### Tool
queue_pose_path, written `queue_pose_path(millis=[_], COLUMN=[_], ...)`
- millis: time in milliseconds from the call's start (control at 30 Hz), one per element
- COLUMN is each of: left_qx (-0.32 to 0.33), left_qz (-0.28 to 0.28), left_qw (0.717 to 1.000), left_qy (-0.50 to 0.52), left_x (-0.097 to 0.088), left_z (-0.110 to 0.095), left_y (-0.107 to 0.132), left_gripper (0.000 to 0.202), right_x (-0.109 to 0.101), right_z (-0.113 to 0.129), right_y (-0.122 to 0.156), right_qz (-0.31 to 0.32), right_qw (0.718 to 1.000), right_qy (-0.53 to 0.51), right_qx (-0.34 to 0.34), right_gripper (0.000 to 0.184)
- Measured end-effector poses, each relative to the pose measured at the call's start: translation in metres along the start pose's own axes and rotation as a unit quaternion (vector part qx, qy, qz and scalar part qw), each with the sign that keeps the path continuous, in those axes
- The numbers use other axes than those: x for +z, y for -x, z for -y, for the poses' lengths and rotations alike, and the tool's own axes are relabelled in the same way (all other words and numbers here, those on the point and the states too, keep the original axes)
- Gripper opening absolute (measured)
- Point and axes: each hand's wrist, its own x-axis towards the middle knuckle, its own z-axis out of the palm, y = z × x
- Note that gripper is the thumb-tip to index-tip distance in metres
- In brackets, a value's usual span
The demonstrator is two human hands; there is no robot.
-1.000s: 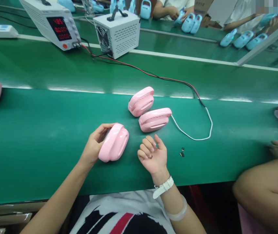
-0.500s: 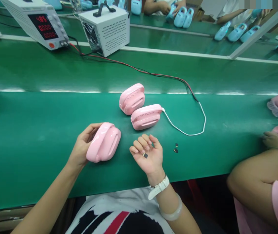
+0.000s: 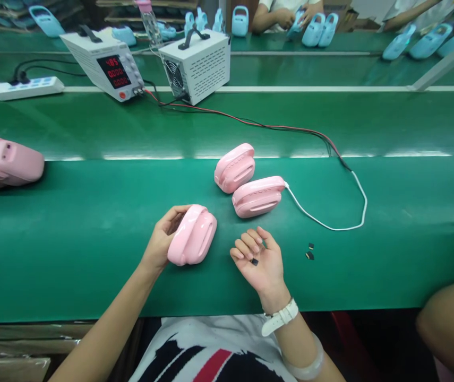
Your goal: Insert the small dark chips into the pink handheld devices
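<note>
My left hand [image 3: 160, 241] grips a glossy pink plastic device [image 3: 193, 236] with a handle loop, just above the green tabletop. Palm up, my right hand [image 3: 264, 260] has its fingers curled over, and a small black memory card [image 3: 254, 262] lies in it. Ahead of it, a pink device [image 3: 258, 197] has a white cable [image 3: 322, 224] plugged into its end. Close behind stands a similar pink device [image 3: 235, 167]. Right of my right hand, small black cards [image 3: 310, 255] lie on the table.
A power supply with red digits [image 3: 114, 71] and a vented grey box [image 3: 198, 66] stand at the back, with red and black wires leading to the white cable. A power strip [image 3: 30, 88] and another pink device [image 3: 9, 162] are left. Co-workers handle blue devices [image 3: 313, 29] across the bench.
The view has swung left, so everything appears farther right and the left pink device shows more. The neighbour's hand has left the view. Both my hands keep their holds.
</note>
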Motion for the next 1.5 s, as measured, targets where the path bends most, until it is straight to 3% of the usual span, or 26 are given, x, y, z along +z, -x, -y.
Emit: queue_pose_path(millis=[100,167,233,433,667,933,1400,1500], left_qx=[0.0,0.0,-0.001,0.01,0.007,0.009,0.007,0.005], left_qz=[0.008,0.004,-0.001,-0.002,0.009,0.004,-0.015,-0.011], left_qw=[1.0,1.0,1.0,1.0,0.995,0.993,0.992,0.99], left_qy=[0.006,0.004,-0.002,-0.025,-0.103,-0.119,-0.128,-0.137], left_x=[-0.001,-0.002,-0.003,-0.005,-0.016,-0.019,-0.016,-0.017], left_z=[0.001,0.002,0.002,-0.004,-0.012,-0.022,-0.019,-0.027], left_y=[0.0,0.0,-0.001,0.001,0.001,0.0,-0.002,0.002], left_gripper=[0.053,0.054,0.054,0.064,0.059,0.063,0.072,0.069], right_x=[0.002,0.005,0.008,0.008,0.001,0.004,0.0,0.001], right_z=[0.001,0.002,0.003,0.008,0.016,0.026,0.021,0.02], right_y=[-0.002,0.0,0.002,0.011,0.017,0.028,0.033,0.031], right_qz=[-0.086,-0.11,-0.085,0.068,0.137,0.173,0.186,0.191], right_qw=[0.996,0.993,0.995,0.997,0.99,0.982,0.981,0.98], right_qy=[-0.024,-0.049,-0.053,-0.015,-0.013,-0.024,-0.009,-0.017], right_qx=[-0.005,-0.014,-0.017,-0.021,-0.04,-0.071,-0.045,-0.044], right_gripper=[0.028,0.023,0.028,0.049,0.052,0.054,0.054,0.053])
